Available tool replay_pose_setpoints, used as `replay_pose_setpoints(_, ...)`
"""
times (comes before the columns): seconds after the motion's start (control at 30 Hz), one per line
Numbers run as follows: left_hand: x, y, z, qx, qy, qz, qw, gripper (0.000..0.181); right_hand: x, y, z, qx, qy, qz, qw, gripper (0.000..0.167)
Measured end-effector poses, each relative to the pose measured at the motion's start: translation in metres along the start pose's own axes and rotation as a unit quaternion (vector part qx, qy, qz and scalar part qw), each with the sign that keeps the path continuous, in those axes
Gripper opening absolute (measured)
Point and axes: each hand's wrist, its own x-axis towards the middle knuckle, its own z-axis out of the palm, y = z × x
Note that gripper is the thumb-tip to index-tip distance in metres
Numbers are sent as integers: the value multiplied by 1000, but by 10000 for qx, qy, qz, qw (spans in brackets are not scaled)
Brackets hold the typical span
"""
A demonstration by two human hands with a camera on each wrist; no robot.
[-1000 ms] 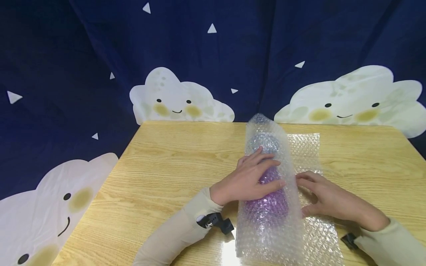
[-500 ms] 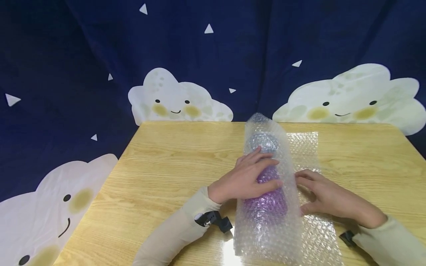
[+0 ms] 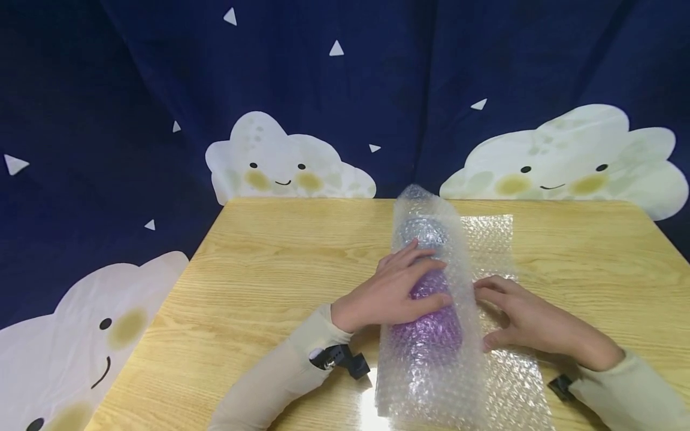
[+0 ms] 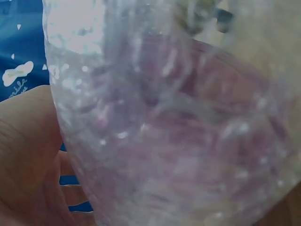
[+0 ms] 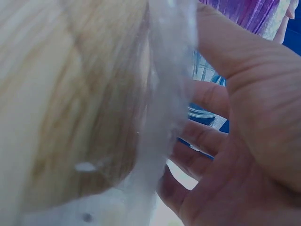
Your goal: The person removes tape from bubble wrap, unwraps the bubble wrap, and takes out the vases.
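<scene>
A long ribbed vessel, purple and pale blue, resembling a glass vase (image 3: pixel 431 335), lies under bubble wrap (image 3: pixel 458 383) on the table. Its exact shape is blurred by the wrap. My left hand (image 3: pixel 390 293) rests across its upper part, fingers spread, thumb toward the right edge. In the left wrist view the wrapped purple body fills most of the picture, and the hand (image 4: pixel 28 150) shows at the left. My right hand (image 3: pixel 530 320) holds the right edge of the upper wrap layer with bent fingers. Bubble wrap partly hides the fingertips of that hand (image 5: pixel 244 141) in the right wrist view.
More bubble wrap (image 3: pixel 514 389) spreads flat under the right hand and beyond it. The wooden tabletop (image 3: pixel 269 257) extends to both sides. A dark blue curtain (image 3: pixel 302 72) with clouds hangs behind the far edge. Small black cameras sit on both wrists.
Both hands keep their places on the wrapped vase and the wrap edge. The whole head view shifts very slightly.
</scene>
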Motion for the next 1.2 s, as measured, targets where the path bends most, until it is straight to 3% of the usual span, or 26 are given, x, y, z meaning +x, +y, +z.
replay_pose_setpoints(0.7, -5, -5, -4, -51, -36, -92, 9999, 70, 0, -1, 0, 12, -75, 98, 9999, 105)
replay_pose_setpoints(1.2, -11, -12, 1, -161, 40, -199, 9997, 70, -1, 0, 1, 35, -38, 70, 10000, 101)
